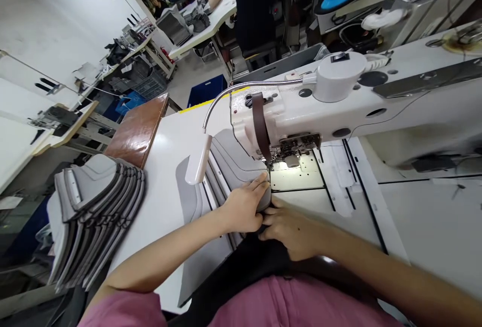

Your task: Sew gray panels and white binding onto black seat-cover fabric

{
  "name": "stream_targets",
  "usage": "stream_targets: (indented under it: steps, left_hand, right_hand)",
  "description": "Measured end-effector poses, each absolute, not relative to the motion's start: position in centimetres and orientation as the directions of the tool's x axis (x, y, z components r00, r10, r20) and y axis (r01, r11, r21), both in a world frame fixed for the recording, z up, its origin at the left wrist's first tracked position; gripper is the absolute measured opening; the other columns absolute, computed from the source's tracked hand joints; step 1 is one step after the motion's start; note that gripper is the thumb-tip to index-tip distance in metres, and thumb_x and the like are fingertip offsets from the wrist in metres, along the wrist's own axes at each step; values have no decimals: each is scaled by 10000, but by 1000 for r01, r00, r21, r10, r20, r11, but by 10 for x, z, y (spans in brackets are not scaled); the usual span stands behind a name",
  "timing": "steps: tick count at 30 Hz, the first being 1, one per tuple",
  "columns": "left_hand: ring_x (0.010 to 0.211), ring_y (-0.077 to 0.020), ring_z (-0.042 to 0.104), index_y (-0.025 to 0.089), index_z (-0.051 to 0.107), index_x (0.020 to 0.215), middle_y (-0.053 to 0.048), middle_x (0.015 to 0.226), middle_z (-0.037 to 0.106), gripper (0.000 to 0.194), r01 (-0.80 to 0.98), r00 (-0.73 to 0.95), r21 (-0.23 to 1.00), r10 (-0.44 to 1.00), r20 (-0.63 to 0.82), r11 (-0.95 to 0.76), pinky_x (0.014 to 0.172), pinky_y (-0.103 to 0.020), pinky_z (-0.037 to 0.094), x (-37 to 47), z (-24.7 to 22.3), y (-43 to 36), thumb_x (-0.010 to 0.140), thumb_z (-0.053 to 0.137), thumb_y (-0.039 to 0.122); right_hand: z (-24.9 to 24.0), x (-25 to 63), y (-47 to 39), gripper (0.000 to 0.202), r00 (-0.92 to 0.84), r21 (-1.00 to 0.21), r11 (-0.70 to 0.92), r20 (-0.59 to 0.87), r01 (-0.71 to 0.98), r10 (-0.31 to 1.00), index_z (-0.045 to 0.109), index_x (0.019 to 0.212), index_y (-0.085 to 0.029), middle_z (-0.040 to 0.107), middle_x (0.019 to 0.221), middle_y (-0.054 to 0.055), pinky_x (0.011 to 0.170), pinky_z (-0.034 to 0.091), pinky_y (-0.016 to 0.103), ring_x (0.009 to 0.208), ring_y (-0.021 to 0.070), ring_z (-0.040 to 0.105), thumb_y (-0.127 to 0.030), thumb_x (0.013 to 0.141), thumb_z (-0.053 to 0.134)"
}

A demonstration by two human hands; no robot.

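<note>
A grey fabric piece [237,158] with curved stitch lines lies on the white table, its right edge under the needle area of a white sewing machine [293,121]. My left hand [246,204] presses on this piece just below the needle, fingers stretched toward it. My right hand [288,226] is close beside, its bent fingertips on the near edge of the piece, where dark material hangs toward my lap. Beneath and left of the piece lie more grey panels [188,191] with a white strip. A small lamp head [199,160] on a bendy metal neck hangs over them.
A stack of grey panels [98,206] stands at the left, near a brown board [137,128]. Beyond the table are a blue bin [207,91] and a grey crate [278,66]. A person in dark clothes [254,10] is at another table [222,13].
</note>
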State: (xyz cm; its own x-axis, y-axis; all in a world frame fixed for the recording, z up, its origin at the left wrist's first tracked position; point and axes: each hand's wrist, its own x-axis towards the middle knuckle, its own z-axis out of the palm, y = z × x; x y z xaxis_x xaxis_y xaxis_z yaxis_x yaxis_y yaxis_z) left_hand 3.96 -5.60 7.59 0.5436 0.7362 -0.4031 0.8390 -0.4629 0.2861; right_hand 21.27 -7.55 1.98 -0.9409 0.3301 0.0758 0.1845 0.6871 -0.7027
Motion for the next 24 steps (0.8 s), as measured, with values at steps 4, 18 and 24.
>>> stream_targets:
  steps: [4, 18, 24]
  left_hand:
    - [1346, -330, 354, 49, 331, 1395, -175, 1546, 154, 831, 824, 564, 243, 704, -433, -511, 1058, -444, 416, 44, 78, -49, 606, 543, 202]
    - [1297, -336, 411, 64, 411, 1317, -186, 1517, 249, 690, 795, 578, 160, 650, -494, -585, 1000, -444, 440, 53, 96, -28, 675, 530, 285]
    - [1174, -330, 515, 85, 467, 1251, -182, 1438, 391, 605, 788, 588, 148, 662, -464, -597, 923, -425, 480, 60, 97, -22, 688, 530, 295]
  right_hand:
    - [21, 213, -75, 389, -944, -708, 680, 59, 191, 326, 702, 990, -229, 663, 975, 29, 901, 256, 425, 925, 223, 520, -201, 612, 615]
    - [24, 220, -69, 358, -936, -711, 682, 99, 171, 338, 713, 952, -232, 627, 1198, 29, 1013, 201, 464, 1098, 245, 491, -165, 616, 609]
    - [29, 225, -62, 394, -937, -709, 675, 57, 205, 344, 721, 963, -239, 633, 1186, 40, 1101, 131, 492, 1156, 262, 484, -128, 606, 597]
